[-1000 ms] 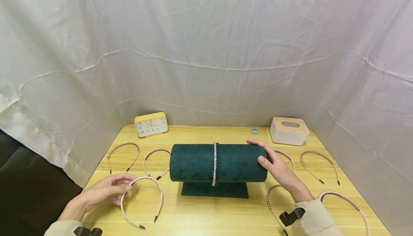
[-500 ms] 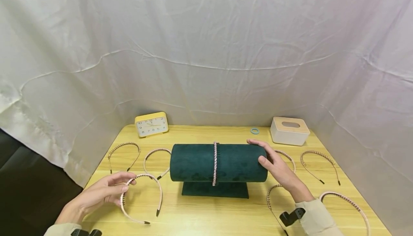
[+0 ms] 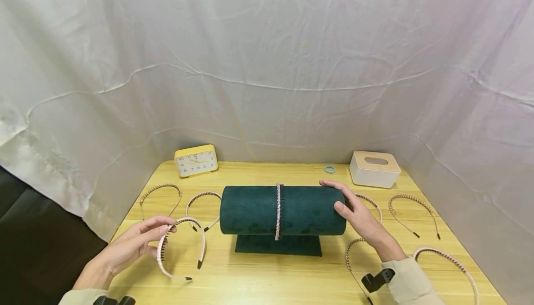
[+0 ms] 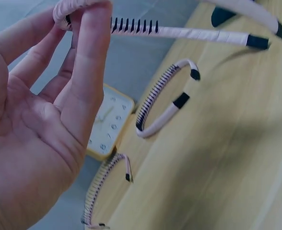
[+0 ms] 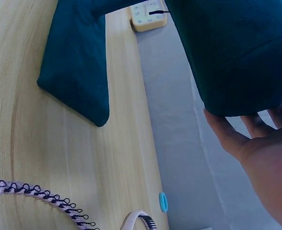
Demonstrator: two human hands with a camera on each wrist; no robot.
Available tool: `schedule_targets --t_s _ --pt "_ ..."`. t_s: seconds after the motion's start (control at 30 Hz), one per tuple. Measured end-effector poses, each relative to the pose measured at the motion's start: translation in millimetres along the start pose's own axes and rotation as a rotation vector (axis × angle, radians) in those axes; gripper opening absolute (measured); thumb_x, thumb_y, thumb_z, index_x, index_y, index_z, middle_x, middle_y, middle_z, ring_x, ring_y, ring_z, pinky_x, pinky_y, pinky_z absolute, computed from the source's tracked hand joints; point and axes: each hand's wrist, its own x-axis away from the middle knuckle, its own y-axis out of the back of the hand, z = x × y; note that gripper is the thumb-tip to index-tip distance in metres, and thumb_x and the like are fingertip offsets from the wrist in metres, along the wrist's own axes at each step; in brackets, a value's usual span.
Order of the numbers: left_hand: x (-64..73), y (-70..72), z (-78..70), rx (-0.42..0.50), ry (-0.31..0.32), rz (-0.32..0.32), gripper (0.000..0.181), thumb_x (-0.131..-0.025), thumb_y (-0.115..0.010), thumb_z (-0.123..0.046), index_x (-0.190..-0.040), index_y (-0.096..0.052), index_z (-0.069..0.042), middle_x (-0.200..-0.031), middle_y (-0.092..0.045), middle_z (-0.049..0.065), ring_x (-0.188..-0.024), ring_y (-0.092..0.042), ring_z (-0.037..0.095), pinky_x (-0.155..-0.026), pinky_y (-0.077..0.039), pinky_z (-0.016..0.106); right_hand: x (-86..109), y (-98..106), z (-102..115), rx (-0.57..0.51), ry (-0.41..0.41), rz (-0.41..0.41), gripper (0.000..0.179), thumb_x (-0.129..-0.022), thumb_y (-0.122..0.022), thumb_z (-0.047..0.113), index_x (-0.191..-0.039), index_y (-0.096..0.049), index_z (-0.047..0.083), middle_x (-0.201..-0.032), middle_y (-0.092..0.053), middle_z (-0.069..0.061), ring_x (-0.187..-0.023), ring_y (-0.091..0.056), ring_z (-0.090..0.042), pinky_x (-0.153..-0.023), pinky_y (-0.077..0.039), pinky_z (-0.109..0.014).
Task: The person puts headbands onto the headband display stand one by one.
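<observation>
In the head view, my left hand [image 3: 129, 247] pinches a pale pink toothed headband [image 3: 203, 242] by its upper left side, between thumb and fingers. Its dark-tipped ends point down to the right. The left wrist view shows the black teeth along the held headband [image 4: 193, 33]. A dark green velvet headband display stand [image 3: 250, 210], a padded roll on a flat base, stands mid-table. Around the roll's middle sits a braided pink headband [image 3: 278, 212]. My right hand [image 3: 360, 219] grips the roll's right end, thumb in front and fingers over the top.
More headbands lie left of the stand, including a braided one [image 3: 160, 187], and several lie to its right, such as a pink one [image 3: 452, 262]. At the back are a yellow clock [image 3: 196, 161], a blue ring [image 3: 329, 169] and a tissue box [image 3: 374, 169]. Grey cloth surrounds the table.
My left hand has raised the pink headband a little and tilted it, so its teeth show more. The right hand and the display stand have stayed put.
</observation>
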Motion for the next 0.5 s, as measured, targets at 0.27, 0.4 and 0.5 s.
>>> schedule_targets --t_s 0.27,0.4,0.5 --pt "-7.5 -17.9 -19.8 -0.08 -0.073 -0.095 0.032 -0.117 -0.043 -0.006 -0.142 -0.063 -0.008 -0.127 -0.067 -0.007 -0.105 -0.067 0.006 -0.079 -0.066 0.035 -0.5 0 1 -0.004 0.004 0.004 0.052 -0.118 -0.044 0.018 -0.17 -0.035 0.015 -0.176 -0.035 -0.014 -0.152 -0.046 -0.001 -0.114 -0.045 -0.017" --pt "-11.3 -25.9 -29.3 -0.111 -0.116 -0.128 0.034 -0.116 -0.044 -0.005 -0.146 -0.061 -0.007 -0.13 -0.069 -0.007 -0.11 -0.067 0.008 -0.08 -0.066 0.037 -0.3 0 1 -0.002 0.003 0.005 0.052 -0.118 -0.044 0.017 -0.17 -0.035 0.016 -0.176 -0.035 -0.014 -0.152 -0.045 -0.001 -0.114 -0.045 -0.016" --pt "-16.4 -31.0 -34.8 -0.116 -0.142 -0.132 0.038 -0.116 -0.044 -0.004 -0.15 -0.058 -0.006 -0.134 -0.069 -0.006 -0.112 -0.069 0.01 -0.08 -0.066 0.038 -0.3 0 0 0.001 0.003 0.003 0.052 -0.118 -0.044 0.017 -0.17 -0.035 0.017 -0.176 -0.035 -0.013 -0.153 -0.044 -0.001 -0.114 -0.044 -0.016"
